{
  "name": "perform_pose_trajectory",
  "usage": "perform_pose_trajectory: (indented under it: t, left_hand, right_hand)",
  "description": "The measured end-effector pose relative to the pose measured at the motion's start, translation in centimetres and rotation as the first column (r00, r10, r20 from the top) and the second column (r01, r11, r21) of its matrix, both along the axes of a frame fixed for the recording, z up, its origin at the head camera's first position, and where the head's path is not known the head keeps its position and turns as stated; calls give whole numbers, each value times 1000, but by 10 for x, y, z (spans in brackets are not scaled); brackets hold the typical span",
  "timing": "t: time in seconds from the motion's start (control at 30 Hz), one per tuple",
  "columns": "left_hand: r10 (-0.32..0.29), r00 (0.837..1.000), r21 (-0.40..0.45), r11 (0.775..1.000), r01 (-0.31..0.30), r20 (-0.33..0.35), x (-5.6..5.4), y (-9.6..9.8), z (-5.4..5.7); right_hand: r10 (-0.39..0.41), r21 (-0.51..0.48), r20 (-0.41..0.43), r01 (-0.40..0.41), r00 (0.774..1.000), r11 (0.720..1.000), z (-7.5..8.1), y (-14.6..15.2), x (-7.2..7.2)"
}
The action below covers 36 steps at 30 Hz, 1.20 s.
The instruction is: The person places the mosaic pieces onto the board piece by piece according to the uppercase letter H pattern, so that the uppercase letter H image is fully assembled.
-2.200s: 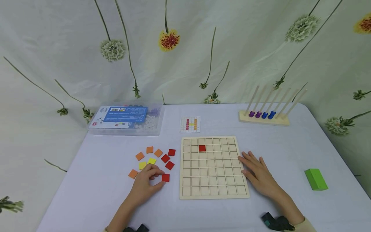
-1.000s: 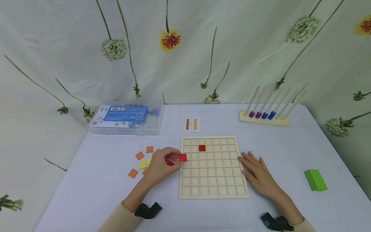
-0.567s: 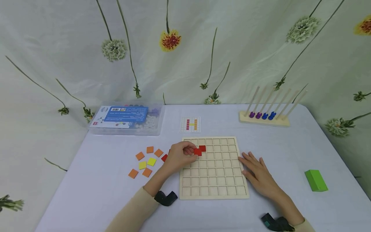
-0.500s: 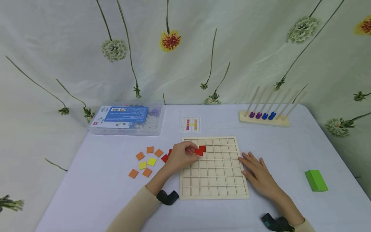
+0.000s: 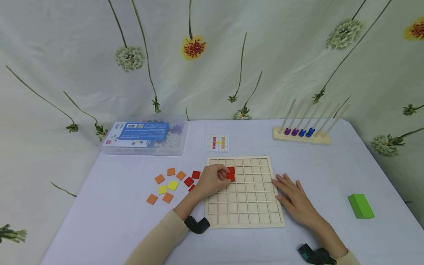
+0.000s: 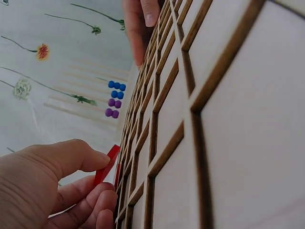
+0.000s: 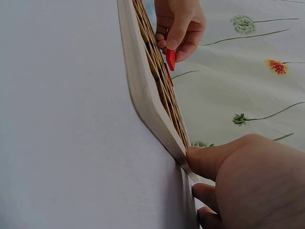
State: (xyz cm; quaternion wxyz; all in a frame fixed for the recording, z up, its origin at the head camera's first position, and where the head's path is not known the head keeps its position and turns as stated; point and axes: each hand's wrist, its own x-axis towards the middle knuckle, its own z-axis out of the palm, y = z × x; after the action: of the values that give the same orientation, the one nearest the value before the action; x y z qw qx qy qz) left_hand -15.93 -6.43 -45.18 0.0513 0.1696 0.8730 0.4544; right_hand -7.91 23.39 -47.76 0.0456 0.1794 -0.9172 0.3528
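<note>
Pinches a red square tile (image 6: 107, 167) between thumb and fingers of the left hand (image 5: 212, 180), tilted over the wooden grid board (image 5: 245, 217), just on the near side of a seated red tile (image 5: 231, 169). Rests the right hand (image 5: 296, 200) against the board's right edge with fingers loosely extended. Has orange tiles (image 5: 160, 179), yellow tiles (image 5: 162, 189) and loose red tiles (image 5: 188, 181) scattered on the counter (image 5: 99, 221) left of the board. Has a printed pattern card (image 5: 217, 142) just past the far edge.

Box (image 5: 142, 151): blue-and-white label (image 5: 143, 131); barcode (image 5: 131, 125); print too small to read
Card (image 5: 217, 143): coloured squares (image 5: 214, 142) forming an H
</note>
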Motion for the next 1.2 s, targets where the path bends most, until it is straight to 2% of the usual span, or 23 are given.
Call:
perform_pose_trajectory:
  t: [0.23,0.57,0.83,1.0,1.1,1.2]
  left_hand:
    - [-18,1000,-41,999,17,-25,-1,0,-4]
    - [-17,998,-118,993,10,-62,0,2,-4]
    - [-22,998,-120,993,14,-62,2,3,-1]
    - [-21,997,-100,995,14,-68,10,1,10]
    - [-9,996,-41,999,5,-83,17,-7,20]
    - [28,993,16,1000,-26,-119,28,-21,28]
  right_hand:
    - [-3,7,0,3,1000,1000,1,-1,0]
    - [-16,15,7,15,1000,1000,1,-2,1]
    - [-12,15,3,12,1000,1000,1,-1,0]
    - [-11,13,-2,11,1000,1000,1,-1,-1]
    - [-12,13,-4,12,1000,1000,1,-1,0]
    - [-10,16,-7,11,1000,1000,1,-1,0]
